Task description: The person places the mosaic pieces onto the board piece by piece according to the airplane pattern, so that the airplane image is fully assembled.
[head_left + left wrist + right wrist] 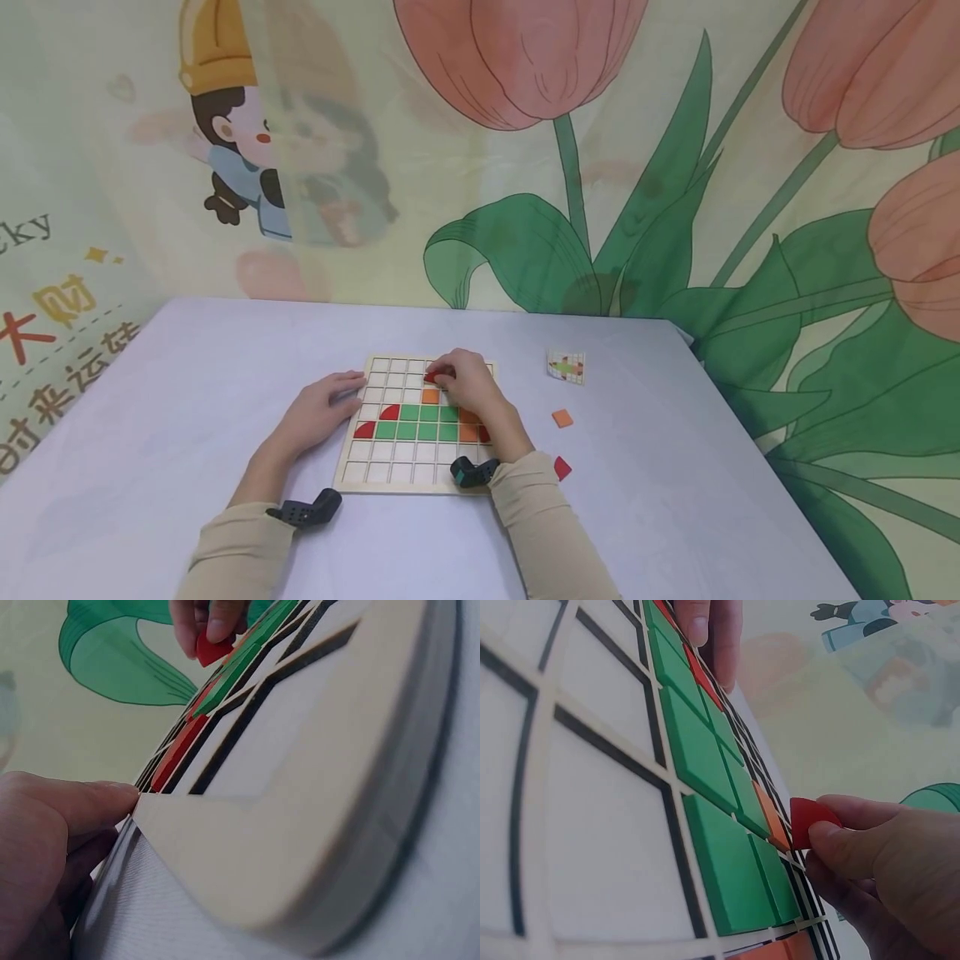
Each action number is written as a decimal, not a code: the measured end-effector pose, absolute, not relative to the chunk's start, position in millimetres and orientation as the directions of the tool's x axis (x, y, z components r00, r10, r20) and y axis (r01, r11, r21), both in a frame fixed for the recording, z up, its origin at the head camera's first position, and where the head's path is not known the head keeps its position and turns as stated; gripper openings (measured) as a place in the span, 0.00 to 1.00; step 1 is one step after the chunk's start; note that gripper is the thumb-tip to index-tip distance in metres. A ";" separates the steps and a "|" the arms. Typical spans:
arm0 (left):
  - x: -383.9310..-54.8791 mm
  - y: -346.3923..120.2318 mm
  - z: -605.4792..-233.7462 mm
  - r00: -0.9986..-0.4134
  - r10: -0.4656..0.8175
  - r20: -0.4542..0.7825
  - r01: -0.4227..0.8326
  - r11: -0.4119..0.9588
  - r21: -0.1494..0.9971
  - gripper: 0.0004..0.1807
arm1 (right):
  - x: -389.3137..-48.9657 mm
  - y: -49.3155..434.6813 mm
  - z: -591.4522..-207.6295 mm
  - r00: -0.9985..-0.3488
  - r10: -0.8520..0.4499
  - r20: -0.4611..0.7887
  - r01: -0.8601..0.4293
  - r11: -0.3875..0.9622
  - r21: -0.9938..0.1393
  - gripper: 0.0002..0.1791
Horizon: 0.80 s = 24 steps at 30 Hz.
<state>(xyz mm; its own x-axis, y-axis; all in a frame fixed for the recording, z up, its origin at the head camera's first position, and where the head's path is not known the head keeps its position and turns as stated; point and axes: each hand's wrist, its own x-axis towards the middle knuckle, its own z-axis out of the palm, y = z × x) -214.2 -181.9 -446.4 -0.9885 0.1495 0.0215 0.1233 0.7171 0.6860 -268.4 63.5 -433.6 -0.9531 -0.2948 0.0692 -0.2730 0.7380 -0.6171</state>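
A wooden grid board [405, 488] lies on the table with several green square tiles [407, 431] in two rows. Red quarter-round tiles [364, 430] sit at the left ends of those rows, and an orange square tile [430, 397] is set above the green ones. My right hand [471, 390] pinches a red quarter-round tile [802, 823] between thumb and fingers, over the upper part of the grid. Beside the board's left edge, my left hand [321, 410] touches the frame with extended fingers. The right hand and forearm hide part of the board's right side.
To the right of the board lie a small pattern card [566, 367], a loose orange square tile [562, 418] and a loose red tile [562, 468]. A white cloth [660, 500] covers the table, and a printed backdrop [487, 167] stands behind it.
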 end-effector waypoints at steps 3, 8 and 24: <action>-214.8 -182.2 -446.9 -0.988 0.152 0.025 0.127 0.713 0.689 0.25 | -268.4 64.2 -433.3 -0.959 -0.276 0.063 -0.251 0.727 -0.639 0.11; -217.1 -182.3 -450.1 -0.987 0.156 0.029 0.132 0.709 0.693 0.25 | -269.4 67.8 -433.7 -0.964 -0.251 0.085 -0.245 0.725 -0.643 0.13; -214.7 -182.3 -448.2 -0.986 0.157 0.064 0.157 0.701 0.696 0.23 | -270.2 69.6 -434.0 -0.967 -0.239 0.083 -0.226 0.665 -0.712 0.08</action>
<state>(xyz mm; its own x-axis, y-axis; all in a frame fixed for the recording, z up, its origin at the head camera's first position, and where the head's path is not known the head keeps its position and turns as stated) -214.7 -182.3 -448.2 -0.9855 0.1568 0.0642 0.1569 0.7010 0.6957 -270.2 69.6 -434.0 -0.9674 -0.2393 0.0830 -0.2256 0.6651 -0.7118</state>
